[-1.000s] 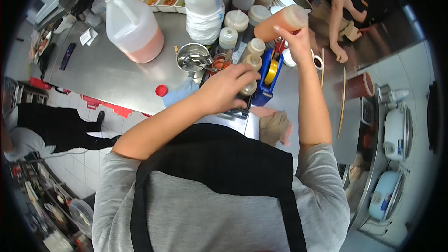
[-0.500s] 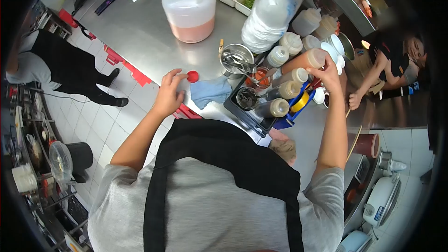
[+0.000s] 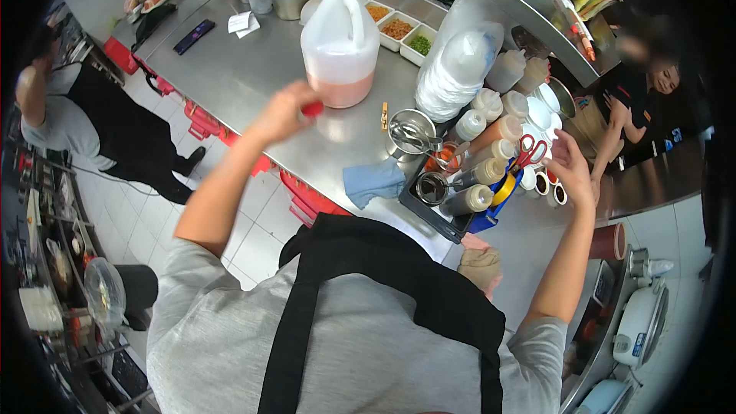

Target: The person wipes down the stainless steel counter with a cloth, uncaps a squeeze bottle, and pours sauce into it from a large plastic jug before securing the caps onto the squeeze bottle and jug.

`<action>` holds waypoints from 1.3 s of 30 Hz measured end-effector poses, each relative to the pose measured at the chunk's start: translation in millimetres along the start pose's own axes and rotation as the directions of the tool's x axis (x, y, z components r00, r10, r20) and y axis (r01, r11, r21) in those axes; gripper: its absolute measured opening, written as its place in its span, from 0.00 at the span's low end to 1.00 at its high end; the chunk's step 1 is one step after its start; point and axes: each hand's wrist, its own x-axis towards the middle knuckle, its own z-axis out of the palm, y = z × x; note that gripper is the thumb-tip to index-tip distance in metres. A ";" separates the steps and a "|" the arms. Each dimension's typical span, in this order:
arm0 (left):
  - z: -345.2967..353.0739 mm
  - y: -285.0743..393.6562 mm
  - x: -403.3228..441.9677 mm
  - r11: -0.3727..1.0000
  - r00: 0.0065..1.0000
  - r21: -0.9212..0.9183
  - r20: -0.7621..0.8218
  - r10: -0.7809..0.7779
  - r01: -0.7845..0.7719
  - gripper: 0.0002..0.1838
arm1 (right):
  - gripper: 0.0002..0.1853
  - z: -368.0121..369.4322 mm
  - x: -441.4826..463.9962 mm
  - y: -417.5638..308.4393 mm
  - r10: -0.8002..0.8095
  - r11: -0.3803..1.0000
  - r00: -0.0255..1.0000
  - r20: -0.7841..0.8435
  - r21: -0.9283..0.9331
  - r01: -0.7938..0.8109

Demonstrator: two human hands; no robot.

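Note:
Between its fingertips my left hand [image 3: 287, 113] holds a red cap [image 3: 312, 109], just left of a large plastic jug [image 3: 340, 50] part filled with pink-orange liquid. The jug stands upright on the steel counter. My right hand [image 3: 570, 165] is raised with fingers apart and holds nothing, to the right of the red-handled scissors [image 3: 529, 152]. The orange squeeze bottle [image 3: 491, 136] leans among other squeeze bottles. Beside them are a blue tape dispenser [image 3: 502, 198] and a steel pot with utensils [image 3: 412, 132].
On the counter [image 3: 230, 73] lie a phone [image 3: 194, 37], a blue cloth [image 3: 373, 182] and a wooden clip [image 3: 384, 116]. Topping trays [image 3: 397, 29] and bagged white containers [image 3: 452, 69] stand behind. One person [image 3: 115, 119] is at the left, another [image 3: 625, 103] at the right.
My right hand has let go of the orange bottle, which now rests among the others. My left hand has picked up the red cap from the counter and moved toward the jug. The view has shifted.

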 end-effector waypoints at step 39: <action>-170.4 -28.2 235.7 0.855 0.768 -0.134 0.387 0.510 -0.501 0.18 | 0.23 360.7 177.1 -242.8 -0.019 0.809 0.789 -0.615 0.454 0.373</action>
